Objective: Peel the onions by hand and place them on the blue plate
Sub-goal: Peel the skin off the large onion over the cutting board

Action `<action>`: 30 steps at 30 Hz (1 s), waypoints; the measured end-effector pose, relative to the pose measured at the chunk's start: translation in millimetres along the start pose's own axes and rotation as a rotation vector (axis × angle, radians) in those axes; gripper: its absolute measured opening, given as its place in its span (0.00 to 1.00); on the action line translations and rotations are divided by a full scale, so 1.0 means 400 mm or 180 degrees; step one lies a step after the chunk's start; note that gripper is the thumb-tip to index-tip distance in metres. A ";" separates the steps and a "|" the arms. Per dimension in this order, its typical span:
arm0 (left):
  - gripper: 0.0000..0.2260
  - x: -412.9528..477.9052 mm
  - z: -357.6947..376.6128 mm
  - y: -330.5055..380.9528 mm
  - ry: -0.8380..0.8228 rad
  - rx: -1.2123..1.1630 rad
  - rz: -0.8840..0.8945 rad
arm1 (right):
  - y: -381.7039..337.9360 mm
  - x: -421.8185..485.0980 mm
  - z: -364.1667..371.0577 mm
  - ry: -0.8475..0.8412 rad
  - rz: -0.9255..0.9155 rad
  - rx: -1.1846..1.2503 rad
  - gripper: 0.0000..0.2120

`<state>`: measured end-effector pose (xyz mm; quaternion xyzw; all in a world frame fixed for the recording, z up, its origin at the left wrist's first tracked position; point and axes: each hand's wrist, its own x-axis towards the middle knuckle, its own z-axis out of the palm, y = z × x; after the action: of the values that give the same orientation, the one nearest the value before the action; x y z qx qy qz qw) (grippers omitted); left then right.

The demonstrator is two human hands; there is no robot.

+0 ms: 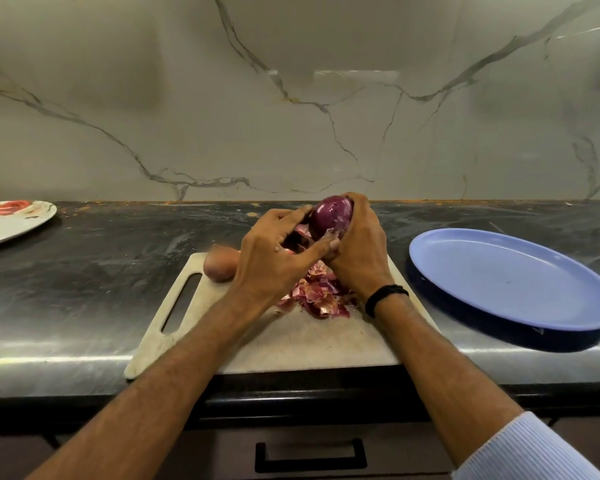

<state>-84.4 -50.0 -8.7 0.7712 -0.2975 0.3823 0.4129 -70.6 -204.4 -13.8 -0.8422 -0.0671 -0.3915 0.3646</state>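
Step in hand: the red onion [331, 213] is being peeled above the far edge of the cutting board [291, 341]. The work is judged well along, as glossy purple flesh shows over most of the bulb.
Right-hand grip: the right hand [357, 251] is closed round the onion's right side, and the bulb is held clear of the board.
Left-hand grip: the left hand [274, 258] is curled against the onion's left side, with the loose skin [328, 233] pinched between thumb and fingers.
Peel pile [317, 296]: it is heaped on the board just below the hands.
Second onion [220, 263]: it lies unpeeled at the board's far left corner.
Blue plate [499, 278]: it is set on the surface [101, 254] to the right, and no onion is seen on it.
Next move: the last flakes are probably to be pulled off near the root, after which a carry to the right is called for.
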 end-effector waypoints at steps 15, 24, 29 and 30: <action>0.18 0.007 -0.016 -0.037 0.0181 0.0692 -0.0543 | -0.028 -0.005 -0.015 -0.0121 0.0332 0.0510 0.41; 0.16 0.007 -0.005 -0.015 -0.0052 -0.0119 -0.0367 | -0.026 -0.006 -0.016 -0.0579 0.0506 0.0624 0.41; 0.13 0.015 -0.017 -0.016 0.0120 -0.0337 -0.0633 | -0.026 -0.014 -0.012 -0.0853 0.0177 0.0505 0.45; 0.13 0.016 -0.018 -0.018 0.0153 -0.0353 -0.0667 | -0.025 -0.014 -0.012 -0.0854 0.0112 0.0496 0.45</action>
<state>-77.9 -41.5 -3.7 0.7647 -0.2259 0.3383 0.4997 -81.4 -199.4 -10.2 -0.8572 -0.1307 -0.2626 0.4234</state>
